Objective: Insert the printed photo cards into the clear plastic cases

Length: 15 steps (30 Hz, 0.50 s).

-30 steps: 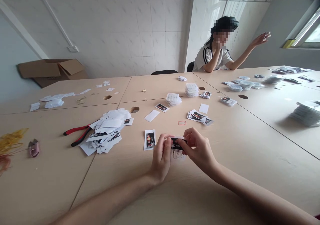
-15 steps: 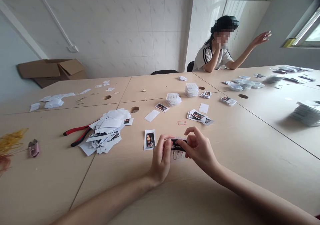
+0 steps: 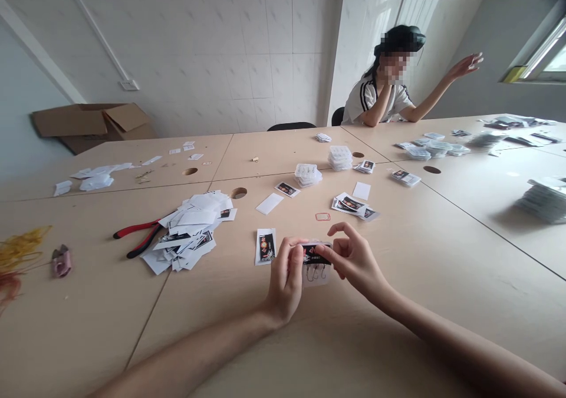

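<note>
Between my two hands is a small clear plastic box of fish hooks (image 3: 317, 276), its dark hooks showing below a black printed label (image 3: 312, 256). My left hand (image 3: 285, 280) grips the box by its left edge, the thumb along the side. At the right edge, my right hand (image 3: 357, 263) has its thumb on the label and its index finger arched above; the fingers behind the box are partly hidden. Just left of my left hand lies a printed card (image 3: 265, 247). Beyond the box is a small red-edged frame sticker (image 3: 322, 216).
To the left lie a heap of cards (image 3: 188, 233), red-handled pliers (image 3: 137, 230) and small pink clippers (image 3: 61, 261). Stacked clear boxes (image 3: 339, 158) and loose cards (image 3: 354, 204) are farther out. More box stacks (image 3: 543, 200) stand right. Across the table sits a person (image 3: 375, 100).
My right hand's thumb has shifted slightly on the label, and more of the hooks in the box shows. The left hand keeps its grip.
</note>
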Each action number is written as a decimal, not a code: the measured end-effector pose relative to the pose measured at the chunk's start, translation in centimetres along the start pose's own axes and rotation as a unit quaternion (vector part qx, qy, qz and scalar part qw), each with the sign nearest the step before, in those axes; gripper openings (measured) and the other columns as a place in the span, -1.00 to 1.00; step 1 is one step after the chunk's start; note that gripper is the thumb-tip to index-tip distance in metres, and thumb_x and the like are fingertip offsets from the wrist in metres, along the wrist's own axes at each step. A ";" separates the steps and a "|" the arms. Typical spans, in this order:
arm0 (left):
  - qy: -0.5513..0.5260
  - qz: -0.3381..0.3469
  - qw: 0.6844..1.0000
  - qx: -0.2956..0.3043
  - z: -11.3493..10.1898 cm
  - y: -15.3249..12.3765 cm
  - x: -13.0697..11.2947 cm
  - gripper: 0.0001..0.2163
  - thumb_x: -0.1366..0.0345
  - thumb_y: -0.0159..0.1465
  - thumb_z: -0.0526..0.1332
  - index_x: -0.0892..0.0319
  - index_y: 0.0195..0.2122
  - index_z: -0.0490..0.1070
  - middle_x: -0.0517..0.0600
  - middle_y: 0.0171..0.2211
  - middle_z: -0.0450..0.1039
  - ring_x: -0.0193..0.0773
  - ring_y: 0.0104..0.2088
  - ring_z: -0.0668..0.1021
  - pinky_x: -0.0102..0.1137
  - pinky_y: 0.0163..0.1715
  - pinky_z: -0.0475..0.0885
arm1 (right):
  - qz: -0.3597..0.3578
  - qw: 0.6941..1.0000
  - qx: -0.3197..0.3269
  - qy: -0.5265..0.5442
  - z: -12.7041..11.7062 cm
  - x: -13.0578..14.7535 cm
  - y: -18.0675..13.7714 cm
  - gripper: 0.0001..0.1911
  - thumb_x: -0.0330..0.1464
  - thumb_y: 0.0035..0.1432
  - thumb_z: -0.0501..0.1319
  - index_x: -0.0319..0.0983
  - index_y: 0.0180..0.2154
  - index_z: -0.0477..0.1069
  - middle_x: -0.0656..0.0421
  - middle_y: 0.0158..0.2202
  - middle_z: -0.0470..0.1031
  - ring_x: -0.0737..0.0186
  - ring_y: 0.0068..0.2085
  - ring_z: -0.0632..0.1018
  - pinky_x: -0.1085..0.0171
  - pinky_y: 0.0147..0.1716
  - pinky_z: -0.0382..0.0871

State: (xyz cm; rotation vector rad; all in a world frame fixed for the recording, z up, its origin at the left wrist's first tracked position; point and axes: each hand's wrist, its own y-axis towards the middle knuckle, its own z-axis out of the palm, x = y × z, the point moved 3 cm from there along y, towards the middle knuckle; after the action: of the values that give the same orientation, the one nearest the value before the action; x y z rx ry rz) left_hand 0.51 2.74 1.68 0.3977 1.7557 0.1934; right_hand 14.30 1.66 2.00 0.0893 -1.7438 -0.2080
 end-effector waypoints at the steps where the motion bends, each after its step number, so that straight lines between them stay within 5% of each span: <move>1: -0.002 0.004 1.000 0.000 0.0 0.0 0.0 -0.82 0.26 0.24 -0.08 0.12 -0.29 0.28 -0.07 -0.35 0.36 -0.37 -0.36 0.40 -0.50 -0.36 0.29 | -0.001 1.000 0.001 -0.003 0.0 0.0 0.1 -0.71 -0.19 -0.04 0.17 -0.23 -0.31 0.20 0.42 -0.74 0.05 0.48 -0.70 0.16 0.47 -0.73 0.03; 8: -0.006 0.007 1.000 -0.005 0.0 0.0 -0.2 -0.81 0.25 0.24 -0.08 0.14 -0.30 0.28 -0.05 -0.36 0.34 -0.36 -0.35 0.39 -0.49 -0.36 0.29 | 0.021 0.998 0.049 -0.030 0.0 -0.2 0.7 -0.64 -0.12 -0.04 0.13 -0.31 -0.58 0.32 0.32 -0.75 0.12 0.47 -0.69 0.17 0.43 -0.73 -0.03; 15: -0.012 -0.007 1.000 0.006 0.1 0.1 -0.2 -0.80 0.24 0.24 -0.09 0.15 -0.31 0.27 -0.06 -0.40 0.34 -0.37 -0.39 0.39 -0.51 -0.40 0.30 | 0.020 0.996 0.087 -0.014 -0.1 -0.4 0.8 -0.63 -0.13 -0.01 0.12 -0.31 -0.61 0.31 0.32 -0.77 0.13 0.49 -0.71 0.17 0.43 -0.72 -0.02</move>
State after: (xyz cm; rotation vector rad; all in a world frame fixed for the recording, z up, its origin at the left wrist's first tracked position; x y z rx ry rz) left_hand 0.63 2.79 1.93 0.3945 1.7356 0.1670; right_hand 14.52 2.55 1.82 0.1791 -1.7878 -0.0285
